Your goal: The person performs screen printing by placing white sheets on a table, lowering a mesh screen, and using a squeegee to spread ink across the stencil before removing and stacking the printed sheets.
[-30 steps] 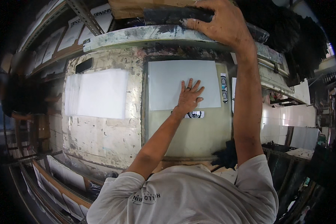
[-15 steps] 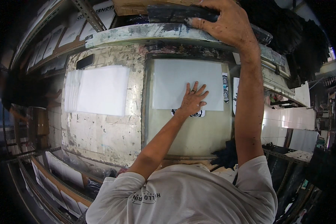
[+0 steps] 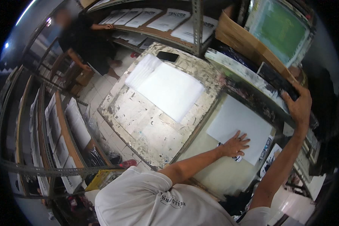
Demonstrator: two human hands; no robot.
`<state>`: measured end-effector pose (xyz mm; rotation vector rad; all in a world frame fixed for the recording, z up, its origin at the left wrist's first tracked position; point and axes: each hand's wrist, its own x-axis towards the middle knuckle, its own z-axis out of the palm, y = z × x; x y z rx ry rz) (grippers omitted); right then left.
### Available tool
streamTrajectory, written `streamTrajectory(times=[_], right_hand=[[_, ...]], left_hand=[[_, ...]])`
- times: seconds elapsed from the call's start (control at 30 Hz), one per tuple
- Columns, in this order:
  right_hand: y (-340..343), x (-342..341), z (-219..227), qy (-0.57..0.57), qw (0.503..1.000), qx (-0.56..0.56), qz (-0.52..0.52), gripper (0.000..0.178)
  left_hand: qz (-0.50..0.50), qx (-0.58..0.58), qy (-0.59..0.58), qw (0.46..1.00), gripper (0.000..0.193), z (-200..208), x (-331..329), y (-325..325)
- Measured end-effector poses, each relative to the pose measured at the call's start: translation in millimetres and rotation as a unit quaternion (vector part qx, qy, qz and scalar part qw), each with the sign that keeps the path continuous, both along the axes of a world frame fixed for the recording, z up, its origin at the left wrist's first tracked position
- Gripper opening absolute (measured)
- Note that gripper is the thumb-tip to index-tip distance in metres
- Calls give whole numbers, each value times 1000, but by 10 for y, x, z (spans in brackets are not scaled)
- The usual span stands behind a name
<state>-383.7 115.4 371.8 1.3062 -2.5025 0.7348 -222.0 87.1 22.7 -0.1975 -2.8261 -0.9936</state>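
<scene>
My left hand point(image 3: 235, 145), fingers spread, lies flat on a white sheet point(image 3: 239, 126). The sheet rests on a pale yellowish framed panel point(image 3: 211, 167), which looks like a printing screen. Black printed emblems point(image 3: 265, 148) peek out past the sheet's edges. Up on the ledge to the far right, my right hand point(image 3: 300, 103) is closed around a dark, ink-stained squeegee-like bar point(image 3: 274, 78); its thumb shows on the near side, and the other fingers are partly hidden.
A stack of white sheets point(image 3: 169, 88) and a black phone point(image 3: 167, 56) lie on the paint-spotted table point(image 3: 147, 122). Shelves point(image 3: 154, 28) hold printed white packages. A green mesh screen point(image 3: 280, 32) leans behind the ledge point(image 3: 245, 73). Another person point(image 3: 88, 45) stands far left, beyond racks point(image 3: 58, 132).
The view has swung left, bringing the other person and more shelves into sight. My left hand stays on the sheet and my right hand stays at the dark bar.
</scene>
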Motion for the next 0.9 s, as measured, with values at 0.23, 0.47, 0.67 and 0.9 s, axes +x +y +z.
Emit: streamTrajectory(times=[0.23, 0.47, 0.67, 0.9], right_hand=[[122, 1, -219, 81, 994, -26, 75, 51], [599, 759, -1068, 136, 983, -25, 117, 48], [864, 1253, -1789, -40, 988, -61, 138, 46], [856, 1386, -2511, -117, 976, 150, 108, 62]], left_hand=[[237, 223, 296, 898, 96, 777, 378, -299], [362, 545, 330, 680, 122, 1544, 1320, -964], [444, 471, 209, 733, 111, 675, 1971, -798], [539, 125, 201, 808, 108, -200, 2196, -806]])
